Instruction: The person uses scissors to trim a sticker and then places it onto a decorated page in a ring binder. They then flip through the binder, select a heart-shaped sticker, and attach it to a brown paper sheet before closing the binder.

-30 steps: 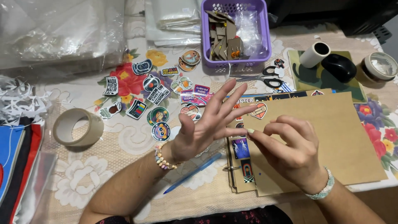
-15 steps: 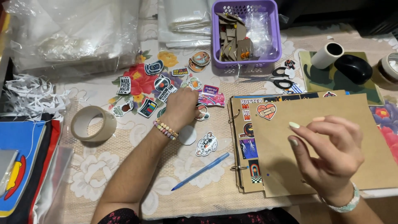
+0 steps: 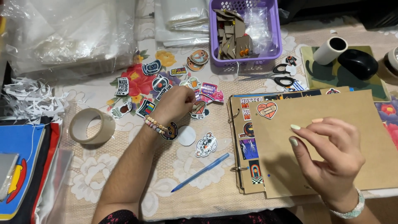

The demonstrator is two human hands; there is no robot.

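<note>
Left hand (image 3: 176,101) pinches down among loose stickers (image 3: 159,83) on the counter (image 3: 199,182), while the right hand (image 3: 331,157) hovers half-curled, empty, over the brown album (image 3: 331,112).

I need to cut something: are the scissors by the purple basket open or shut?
Slightly open. The scissors lie flat on the table, black handles apart and the blades making a narrow V pointing left.
</note>
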